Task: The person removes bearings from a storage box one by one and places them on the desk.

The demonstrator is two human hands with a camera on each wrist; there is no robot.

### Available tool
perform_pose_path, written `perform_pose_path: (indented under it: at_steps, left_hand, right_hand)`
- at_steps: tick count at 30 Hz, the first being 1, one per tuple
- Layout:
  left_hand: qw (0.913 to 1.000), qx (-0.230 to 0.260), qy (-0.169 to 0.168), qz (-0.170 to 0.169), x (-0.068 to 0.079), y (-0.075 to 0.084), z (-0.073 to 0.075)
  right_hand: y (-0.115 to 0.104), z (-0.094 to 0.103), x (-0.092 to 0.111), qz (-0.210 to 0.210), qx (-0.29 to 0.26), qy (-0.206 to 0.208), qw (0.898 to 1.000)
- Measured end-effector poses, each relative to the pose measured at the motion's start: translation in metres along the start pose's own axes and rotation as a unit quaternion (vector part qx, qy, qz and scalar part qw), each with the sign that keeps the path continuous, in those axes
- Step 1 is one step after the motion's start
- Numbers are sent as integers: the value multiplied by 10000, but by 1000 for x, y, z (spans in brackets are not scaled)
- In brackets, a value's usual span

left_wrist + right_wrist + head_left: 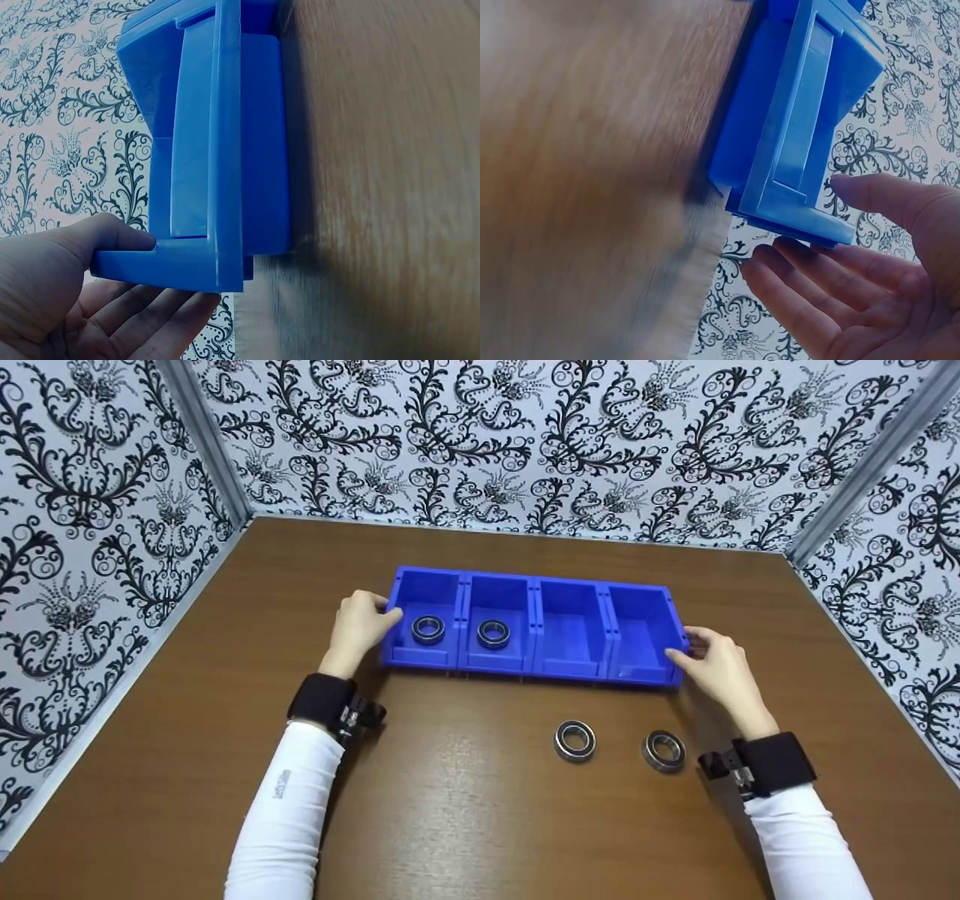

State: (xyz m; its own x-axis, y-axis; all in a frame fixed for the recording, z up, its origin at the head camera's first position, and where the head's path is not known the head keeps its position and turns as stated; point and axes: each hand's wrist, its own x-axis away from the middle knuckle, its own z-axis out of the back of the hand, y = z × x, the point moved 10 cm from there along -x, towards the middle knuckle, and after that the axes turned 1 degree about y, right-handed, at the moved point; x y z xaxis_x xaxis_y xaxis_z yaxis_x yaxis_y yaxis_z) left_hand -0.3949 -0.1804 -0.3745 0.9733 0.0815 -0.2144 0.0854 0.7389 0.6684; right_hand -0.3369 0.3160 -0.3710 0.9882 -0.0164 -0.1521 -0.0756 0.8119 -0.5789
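Observation:
A row of joined blue storage bins [574,630] spans between both hands. My left hand [358,624] pinches its left end wall, thumb inside the rim and fingers outside, as the left wrist view also shows. At the opposite end is my right hand [712,664]. In the right wrist view its extended fingers [795,300] lie along the outer side of the end wall, while the thumb stands apart from the wall's inner side. One ball bearing [428,630] lies in the leftmost bin, and another bearing [493,634] lies in the bin beside it.
Two more bearings, one left [575,741] and one right [664,751], lie on the brown wooden table [450,810] in front of the bins, towards the right hand. Patterned black-and-white panels [495,450] with grey corner posts enclose the table's back and sides.

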Motion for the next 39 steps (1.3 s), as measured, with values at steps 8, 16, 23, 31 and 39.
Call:
perform_pose_path:
  at_steps: [8,16,23,31,39]
  left_hand:
    - [9999,-48,-57,70,1,-1,-1]
    - [9998,-58,-108,154,1,-3,-2]
    - [9998,-113,-96,163,1,-4,-1]
    - [9999,-33,-73,120,1,-2,-1]
    - [9999,24,-50,153,0,-2,0]
  right_hand:
    - [8,-5,-9,-100,52,-133,9998]
    - [11,-9,-20,-160,20,-240,9996]
    - [16,-13,-30,-286,35,-475,9985]
    - [20,-15,-39,-335,79,-463,9983]
    - [20,-16,-46,-341,36,-501,9982]
